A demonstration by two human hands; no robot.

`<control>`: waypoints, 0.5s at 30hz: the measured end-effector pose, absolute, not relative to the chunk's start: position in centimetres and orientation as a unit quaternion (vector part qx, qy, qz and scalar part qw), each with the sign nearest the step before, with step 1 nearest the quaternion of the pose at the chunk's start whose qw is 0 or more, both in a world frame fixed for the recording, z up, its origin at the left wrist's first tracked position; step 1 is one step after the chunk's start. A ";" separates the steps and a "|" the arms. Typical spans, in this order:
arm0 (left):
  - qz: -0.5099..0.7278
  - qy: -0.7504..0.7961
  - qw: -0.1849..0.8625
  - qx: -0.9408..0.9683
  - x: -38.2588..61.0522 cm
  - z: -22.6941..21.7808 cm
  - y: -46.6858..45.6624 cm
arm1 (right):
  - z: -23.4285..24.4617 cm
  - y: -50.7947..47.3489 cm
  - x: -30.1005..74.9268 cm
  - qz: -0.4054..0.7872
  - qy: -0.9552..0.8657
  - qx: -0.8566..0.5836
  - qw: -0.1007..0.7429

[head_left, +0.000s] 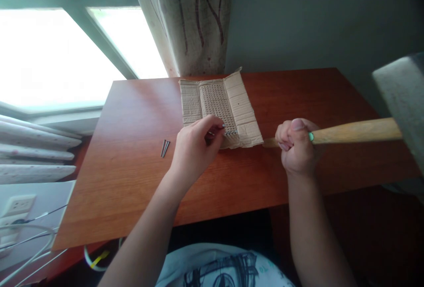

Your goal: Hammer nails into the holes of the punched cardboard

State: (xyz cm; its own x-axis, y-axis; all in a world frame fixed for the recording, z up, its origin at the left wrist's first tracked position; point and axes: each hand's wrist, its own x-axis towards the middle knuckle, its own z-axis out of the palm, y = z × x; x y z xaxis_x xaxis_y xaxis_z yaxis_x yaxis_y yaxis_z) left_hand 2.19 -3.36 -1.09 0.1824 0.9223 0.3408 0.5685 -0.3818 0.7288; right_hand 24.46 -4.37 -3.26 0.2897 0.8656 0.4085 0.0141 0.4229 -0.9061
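A folded-open piece of brown cardboard [245,106] lies on the wooden table, with a grid of small holes [215,99] down its middle panel. Over the near end of that panel, my left hand [200,145] pinches a nail [223,125]; only its small bright end shows between thumb and finger. Dark metal nail heads [231,134] stand in a row close to those fingertips. To the right, my right hand [298,145] is wrapped round the wooden handle of a hammer [357,131], its big grey head cut off by the frame edge. Two loose nails [164,149] lie left of my left hand.
The reddish-brown table [132,181] ends at a near edge just before my body. A curtain [202,17] and a bright window [49,53] are behind it. At lower left, white cables [49,229] hang by a wall socket [20,205].
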 end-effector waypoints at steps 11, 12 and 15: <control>0.402 0.508 0.243 0.722 2.1 -1.8 -3.3 | -3.2 -4.3 24.6 0.326 -0.503 -0.434 0.673; 0.400 0.509 0.241 0.723 2.0 -1.8 -3.4 | -3.1 -4.2 24.6 0.329 -0.503 -0.433 0.672; 0.394 0.513 0.234 0.726 2.0 -1.8 -3.3 | -3.0 -3.9 24.7 0.340 -0.510 -0.432 0.662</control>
State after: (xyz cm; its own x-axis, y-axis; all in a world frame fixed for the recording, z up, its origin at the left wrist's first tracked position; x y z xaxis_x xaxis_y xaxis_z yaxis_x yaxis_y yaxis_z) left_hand 1.99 -3.33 -1.79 0.1648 0.9290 0.3313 0.5600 -0.3646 0.7439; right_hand 24.68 -3.91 -2.97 0.2490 0.8901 0.3818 -0.0090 0.3964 -0.9181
